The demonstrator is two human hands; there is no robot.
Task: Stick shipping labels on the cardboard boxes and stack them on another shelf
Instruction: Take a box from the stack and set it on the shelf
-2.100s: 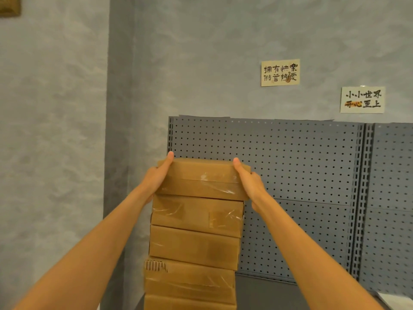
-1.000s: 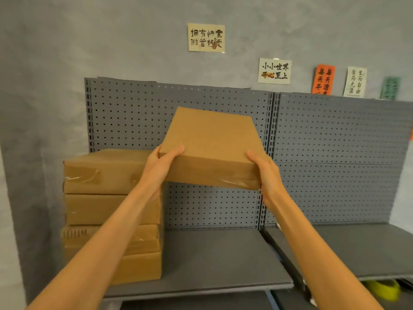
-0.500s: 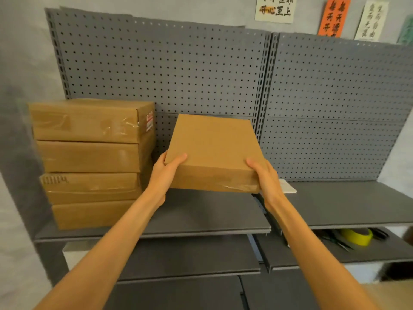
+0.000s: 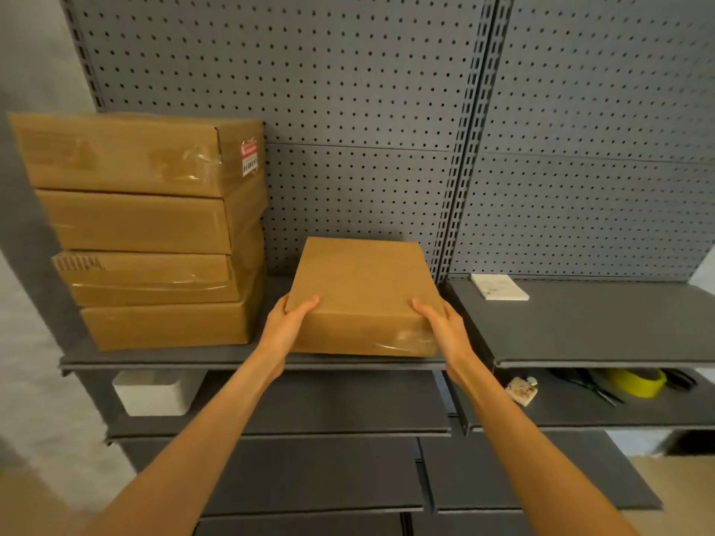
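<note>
A flat brown cardboard box (image 4: 363, 288) rests on the grey top shelf (image 4: 174, 357), just right of a stack of several taped cardboard boxes (image 4: 151, 234). My left hand (image 4: 288, 323) grips its front left corner, thumb on top. My right hand (image 4: 441, 323) grips its front right corner the same way. The top box of the stack carries a red and white label (image 4: 250, 158) on its right end. A white pad of labels (image 4: 499, 287) lies on the neighbouring shelf (image 4: 603, 326) to the right.
Grey pegboard (image 4: 387, 110) backs both shelves. Below on the left stands a white bin (image 4: 153, 392). The lower right shelf holds a yellow tape roll (image 4: 638, 383), dark-handled tools (image 4: 596, 388) and a small patterned object (image 4: 522, 390). More grey shelves lie beneath.
Both hands lifted the box off the top of the stack, carried it right and down, and set it on the shelf beside the stack. My view tilted downward.
</note>
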